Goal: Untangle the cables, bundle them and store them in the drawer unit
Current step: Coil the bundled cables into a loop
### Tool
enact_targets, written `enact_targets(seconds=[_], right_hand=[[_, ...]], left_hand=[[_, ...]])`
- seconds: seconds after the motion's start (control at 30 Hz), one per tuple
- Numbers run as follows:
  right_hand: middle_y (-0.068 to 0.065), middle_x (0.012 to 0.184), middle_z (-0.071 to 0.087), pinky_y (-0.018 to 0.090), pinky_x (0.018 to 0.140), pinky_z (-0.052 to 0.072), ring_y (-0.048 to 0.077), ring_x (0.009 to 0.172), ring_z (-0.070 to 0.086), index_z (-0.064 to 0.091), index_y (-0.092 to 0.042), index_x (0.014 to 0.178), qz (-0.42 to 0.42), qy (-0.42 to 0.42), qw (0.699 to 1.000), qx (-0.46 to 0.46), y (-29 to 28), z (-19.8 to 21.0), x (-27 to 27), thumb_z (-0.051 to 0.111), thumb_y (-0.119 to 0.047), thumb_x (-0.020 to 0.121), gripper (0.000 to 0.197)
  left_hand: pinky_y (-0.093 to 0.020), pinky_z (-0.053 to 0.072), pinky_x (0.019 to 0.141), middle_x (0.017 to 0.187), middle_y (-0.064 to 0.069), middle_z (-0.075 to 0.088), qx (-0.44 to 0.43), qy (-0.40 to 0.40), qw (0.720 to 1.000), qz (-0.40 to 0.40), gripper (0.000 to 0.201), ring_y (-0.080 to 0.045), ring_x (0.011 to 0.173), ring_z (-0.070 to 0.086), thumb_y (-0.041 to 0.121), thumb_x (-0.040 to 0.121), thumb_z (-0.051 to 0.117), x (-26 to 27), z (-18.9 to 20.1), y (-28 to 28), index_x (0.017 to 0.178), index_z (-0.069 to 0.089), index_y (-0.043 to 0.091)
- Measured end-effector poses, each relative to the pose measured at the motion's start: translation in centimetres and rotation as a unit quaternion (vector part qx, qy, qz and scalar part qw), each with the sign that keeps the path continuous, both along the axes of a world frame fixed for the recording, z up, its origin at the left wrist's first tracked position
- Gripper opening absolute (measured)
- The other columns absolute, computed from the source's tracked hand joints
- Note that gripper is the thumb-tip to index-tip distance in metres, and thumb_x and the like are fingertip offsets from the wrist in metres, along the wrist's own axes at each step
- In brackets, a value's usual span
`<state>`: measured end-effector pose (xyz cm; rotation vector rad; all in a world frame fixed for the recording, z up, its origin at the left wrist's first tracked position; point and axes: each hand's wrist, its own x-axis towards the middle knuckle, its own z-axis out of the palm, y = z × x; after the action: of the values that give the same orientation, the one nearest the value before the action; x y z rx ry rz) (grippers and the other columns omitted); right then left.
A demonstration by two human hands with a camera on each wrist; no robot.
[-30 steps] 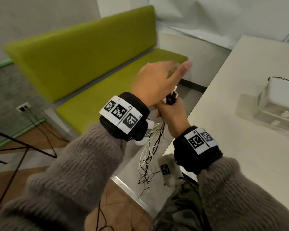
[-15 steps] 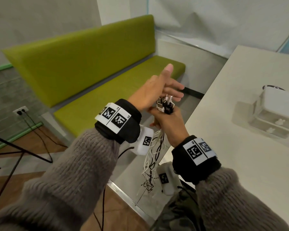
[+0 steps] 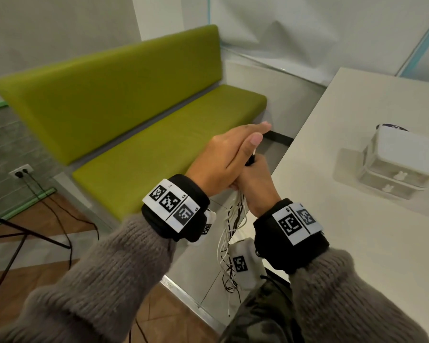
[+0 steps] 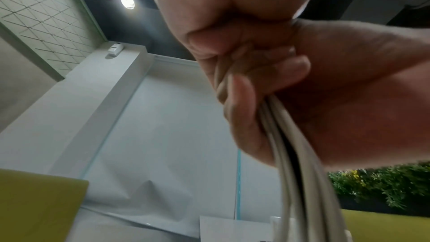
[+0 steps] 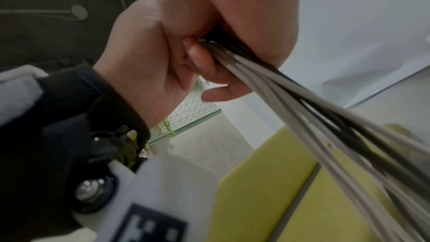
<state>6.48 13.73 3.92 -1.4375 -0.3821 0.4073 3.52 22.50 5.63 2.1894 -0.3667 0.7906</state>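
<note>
The drawer unit (image 3: 391,169) sits shut on the table (image 3: 357,243). The right hand (image 3: 254,180) grips the cables (image 3: 230,233), which hang straight down; the flat left hand (image 3: 223,159) presses their top.

- I'm in an office lounge: long green bench (image 3: 139,100) along the wall.
- White table (image 3: 357,243), wall socket (image 3: 20,172) (cords plugged in), tiled floor.

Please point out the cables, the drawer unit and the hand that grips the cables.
cables (image 3: 234,219): head view, strands hanging below the fist.
drawer unit (image 3: 404,149): head view, its white top.
right hand (image 3: 255,180): head view, back of the hand.
</note>
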Motion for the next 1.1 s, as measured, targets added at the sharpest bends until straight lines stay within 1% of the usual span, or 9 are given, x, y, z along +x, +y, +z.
enact_targets(seconds=[0.13, 0.3, 0.43, 0.53, 0.6, 0.67, 0.83, 1.0, 1.1], right_hand=[[0.000, 0.043, 0.034, 0.020, 0.039, 0.027, 0.010, 0.038, 0.030, 0.043, -0.010, 0.058, -0.016, -0.004, 1.000, 0.002, -0.1, -0.6, -0.2, 0.050, -0.001, 0.082, 0.027], [0.004, 0.053, 0.035, 0.024, 0.045, 0.027, 0.011, 0.042, 0.031, 0.049, -0.009, 0.068, 0.003, -0.017, 1.000, 0.005, -0.1, -0.8, -0.4, 0.046, -0.002, 0.076, 0.011], [-0.007, 0.046, 0.030, 0.021, 0.042, 0.021, 0.009, 0.040, 0.025, 0.045, -0.020, 0.058, -0.023, -0.019, 0.999, 0.026, 0.0, 0.9, 0.4, 0.063, -0.010, 0.076, 0.027], [-0.013, 0.039, 0.035, 0.019, 0.040, 0.025, 0.004, 0.034, 0.029, 0.041, -0.022, 0.062, -0.032, -0.022, 0.998, 0.049, 0.3, 2.2, 1.2, 0.065, -0.017, 0.081, 0.031], [-0.012, 0.040, 0.032, 0.019, 0.039, 0.025, 0.005, 0.034, 0.027, 0.037, -0.023, 0.062, -0.013, -0.017, 0.999, 0.042, 0.4, 2.5, 1.1, 0.065, -0.021, 0.081, 0.034], [-0.010, 0.042, 0.027, 0.019, 0.037, 0.021, 0.007, 0.035, 0.021, 0.036, -0.023, 0.061, 0.007, 0.012, 0.998, 0.066, 0.4, 2.3, 0.6, 0.060, -0.015, 0.088, 0.037], [-0.011, 0.038, 0.021, 0.017, 0.037, 0.014, 0.005, 0.032, 0.015, 0.032, -0.023, 0.056, -0.022, 0.075, 0.984, 0.161, -1.4, 2.4, 0.3, 0.050, -0.006, 0.092, 0.044], [-0.009, 0.038, 0.018, 0.021, 0.037, 0.014, 0.008, 0.035, 0.013, 0.032, -0.026, 0.046, -0.085, 0.091, 0.973, 0.195, -4.1, 2.5, 0.1, 0.047, -0.010, 0.092, 0.051], [-0.010, 0.039, 0.017, 0.022, 0.039, 0.013, 0.009, 0.037, 0.012, 0.026, -0.024, 0.055, -0.130, 0.088, 0.964, 0.216, -6.9, 3.3, 0.5, 0.047, -0.013, 0.091, 0.044]], left_hand=[[-0.029, 0.044, 0.100, 0.126, -0.006, 0.060, 0.025, -0.011, 1.000, 0.000, 0.039, -0.011, 0.120, 0.053, 0.028, 0.099, 0.035, 0.0, -0.3, -0.1, 0.124, 0.057, 0.007], [-0.034, 0.048, 0.091, 0.116, -0.003, 0.065, 0.063, 0.111, 0.992, -0.006, 0.055, -0.011, 0.105, 0.060, 0.049, 0.093, 0.031, 0.4, 0.6, 0.0, 0.119, 0.061, 0.012], [-0.040, 0.040, 0.106, 0.145, 0.002, 0.041, -0.279, 0.120, 0.951, -0.056, 0.091, -0.010, 0.125, 0.048, 0.076, 0.071, 0.049, 0.0, -0.2, 1.5, 0.144, 0.028, 0.025], [-0.037, 0.041, 0.104, 0.121, 0.004, 0.062, -0.380, 0.227, 0.896, -0.044, 0.127, -0.009, 0.104, 0.063, 0.095, 0.034, 0.049, -0.9, -2.6, 0.0, 0.134, 0.042, 0.018], [-0.017, 0.047, 0.081, 0.095, 0.010, 0.068, -0.300, 0.255, 0.916, -0.072, 0.098, -0.003, 0.084, 0.064, 0.092, 0.042, 0.048, -1.3, -4.9, -1.1, 0.106, 0.058, 0.019], [-0.011, 0.040, 0.059, 0.062, 0.015, 0.054, -0.281, 0.232, 0.926, -0.099, 0.059, 0.002, 0.055, 0.049, 0.077, 0.066, 0.051, -2.1, -6.4, -1.8, 0.076, 0.053, 0.019], [-0.020, 0.021, 0.047, 0.058, 0.006, 0.027, -0.230, 0.230, 0.944, -0.052, 0.031, -0.001, 0.048, 0.024, 0.030, 0.091, 0.050, -3.1, -9.3, -0.9, 0.067, 0.038, 0.016], [-0.019, 0.023, 0.046, 0.051, 0.015, 0.031, -0.232, 0.269, 0.934, -0.045, 0.036, 0.001, 0.044, 0.026, 0.023, 0.094, 0.051, -4.2, -12.8, -1.0, 0.062, 0.036, 0.025], [-0.015, 0.023, 0.043, 0.046, 0.017, 0.032, -0.275, 0.302, 0.911, -0.054, 0.046, 0.002, 0.042, 0.025, 0.062, 0.082, 0.053, -5.3, -14.7, -0.9, 0.062, 0.036, 0.024]])
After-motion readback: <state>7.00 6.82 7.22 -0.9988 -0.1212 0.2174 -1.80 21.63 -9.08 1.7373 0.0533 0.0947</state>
